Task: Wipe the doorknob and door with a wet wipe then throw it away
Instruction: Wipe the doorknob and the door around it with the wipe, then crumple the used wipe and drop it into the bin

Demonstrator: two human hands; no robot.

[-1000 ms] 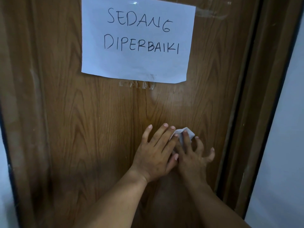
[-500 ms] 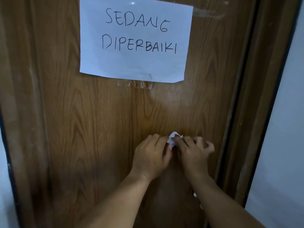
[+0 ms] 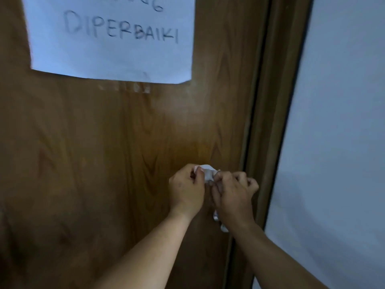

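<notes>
A brown wood-grain door point(image 3: 104, 163) fills most of the view. Both my hands are held together in front of it near its right edge. My left hand point(image 3: 186, 189) and my right hand point(image 3: 233, 197) pinch a small crumpled white wet wipe point(image 3: 208, 173) between their fingertips. Just below my right wrist a bit of the shiny metal doorknob point(image 3: 217, 219) peeks out; the rest of it is hidden by my right hand and forearm.
A white paper sign point(image 3: 112, 38) with handwritten letters is taped to the door above my hands. The brown door frame point(image 3: 270, 122) runs down the right side, and a pale wall point(image 3: 337, 142) lies beyond it.
My hands went from flat and spread on the door, with the wipe under the right fingers, to curled together, bunching the wipe. The view moved closer and shifted left.
</notes>
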